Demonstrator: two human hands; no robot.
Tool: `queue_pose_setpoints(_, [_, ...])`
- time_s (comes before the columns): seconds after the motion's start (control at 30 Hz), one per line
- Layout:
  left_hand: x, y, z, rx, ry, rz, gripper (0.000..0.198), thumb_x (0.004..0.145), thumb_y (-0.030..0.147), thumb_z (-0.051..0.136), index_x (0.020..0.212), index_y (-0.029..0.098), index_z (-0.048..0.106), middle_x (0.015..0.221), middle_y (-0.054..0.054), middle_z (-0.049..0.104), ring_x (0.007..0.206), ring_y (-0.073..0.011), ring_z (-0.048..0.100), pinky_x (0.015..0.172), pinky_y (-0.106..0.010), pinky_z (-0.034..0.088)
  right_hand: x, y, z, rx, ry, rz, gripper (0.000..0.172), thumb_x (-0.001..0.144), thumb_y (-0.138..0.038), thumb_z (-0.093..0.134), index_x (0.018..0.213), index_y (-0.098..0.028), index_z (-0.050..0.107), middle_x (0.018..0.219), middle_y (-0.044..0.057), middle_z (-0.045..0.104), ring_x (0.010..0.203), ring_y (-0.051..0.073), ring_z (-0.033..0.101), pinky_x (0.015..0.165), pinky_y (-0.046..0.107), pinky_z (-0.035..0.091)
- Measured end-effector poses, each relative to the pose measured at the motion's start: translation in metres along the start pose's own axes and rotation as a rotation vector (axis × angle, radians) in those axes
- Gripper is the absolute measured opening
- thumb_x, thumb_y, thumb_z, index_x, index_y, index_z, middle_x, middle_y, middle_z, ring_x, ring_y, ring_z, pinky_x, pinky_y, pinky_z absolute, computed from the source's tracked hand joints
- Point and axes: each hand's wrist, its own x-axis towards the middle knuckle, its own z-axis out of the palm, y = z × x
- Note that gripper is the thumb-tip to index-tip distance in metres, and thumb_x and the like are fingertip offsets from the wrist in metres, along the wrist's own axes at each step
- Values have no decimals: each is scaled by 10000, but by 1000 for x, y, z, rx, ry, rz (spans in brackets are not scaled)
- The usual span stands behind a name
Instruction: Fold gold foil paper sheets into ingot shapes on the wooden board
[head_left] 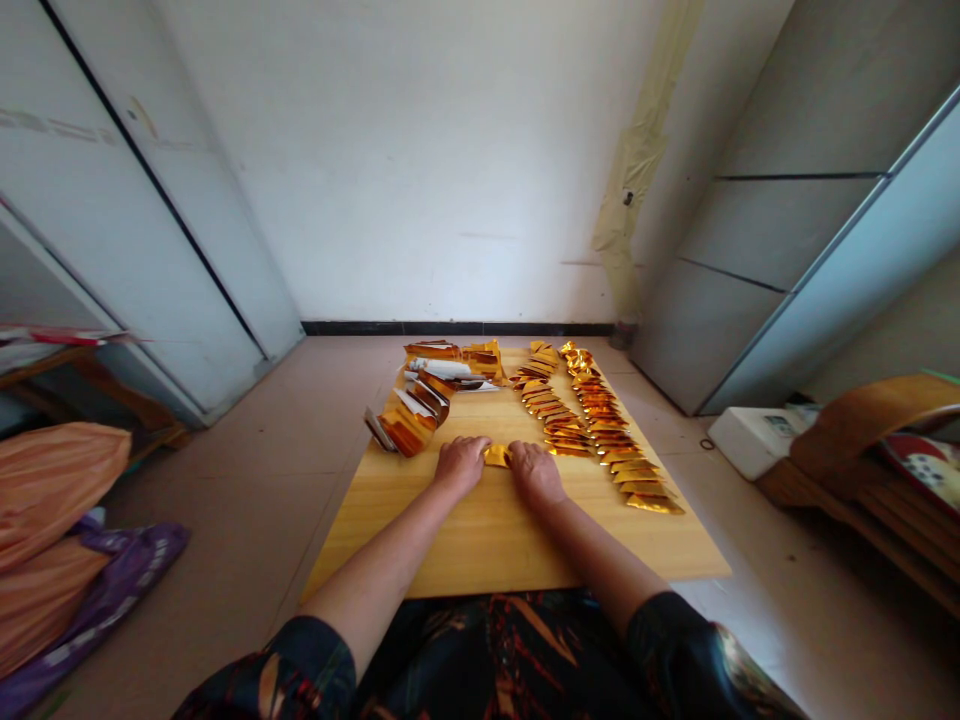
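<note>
A small piece of gold foil paper (496,456) lies on a light wooden board (480,540) and both my hands press on it. My left hand (459,462) grips its left end with curled fingers. My right hand (535,470) holds the right end, fingers bent down over it. Just left of my hands stands a loose stack of gold foil sheets (409,420). To the right run two long overlapping rows of folded gold pieces (600,425), reaching toward the far end of the board.
More foil sheets (454,365) lie at the board's far end. The board rests on a tiled floor near a white wall. Orange and purple bags (60,530) are at the left. A white box (757,440) and a wooden chair (877,450) stand at the right.
</note>
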Motion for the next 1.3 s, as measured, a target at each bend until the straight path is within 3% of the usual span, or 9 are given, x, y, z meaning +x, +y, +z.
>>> queue_pose_setpoints(0.37, [4,4,-2,60,-14,-15,291,854,131,432,1079,256,566,967,-41,697,922,-201,613,789,-328,410,1,1,-2,-49,-18,-62,154,958,-262,441,943,-190,576,920,70,642,892,197,562,718,290,346])
queue_pose_setpoints(0.87, [-6,-18,0,-85,7,185,267,814,131,523,984,280,665,983,-3,680,976,-191,569,840,-338,387,-2,0,-1,-53,-16,-70,173,965,-277,426,992,-213,585,936,65,628,892,201,537,734,298,335])
queue_pose_setpoints(1.3, [-4,-28,24,-138,235,376,327,754,19,482,921,187,707,801,-56,636,819,-181,534,764,-310,442,-4,-1,-11,-90,-70,-97,205,969,-230,381,1018,-203,578,979,75,609,916,199,520,751,298,331])
